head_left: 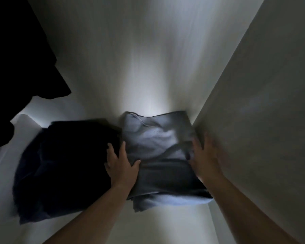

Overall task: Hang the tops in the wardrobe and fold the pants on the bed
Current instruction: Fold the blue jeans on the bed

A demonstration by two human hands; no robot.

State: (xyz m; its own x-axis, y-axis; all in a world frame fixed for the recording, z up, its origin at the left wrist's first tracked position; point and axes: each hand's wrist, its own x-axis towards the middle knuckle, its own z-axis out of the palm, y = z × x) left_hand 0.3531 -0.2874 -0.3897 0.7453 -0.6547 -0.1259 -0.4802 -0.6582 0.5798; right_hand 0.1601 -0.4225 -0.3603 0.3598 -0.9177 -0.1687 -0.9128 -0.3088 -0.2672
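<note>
A folded grey-blue garment lies on the white wardrobe shelf, pushed against the right side panel. My left hand lies along its left edge with straight fingers, the thumb on top of the cloth. My right hand is blurred and lies flat against its right edge, next to the panel. A dark navy folded garment sits just left of the grey one, touching it.
The wardrobe's white back wall rises behind the pile and the right side panel stands close to my right hand. A black hanging garment fills the upper left.
</note>
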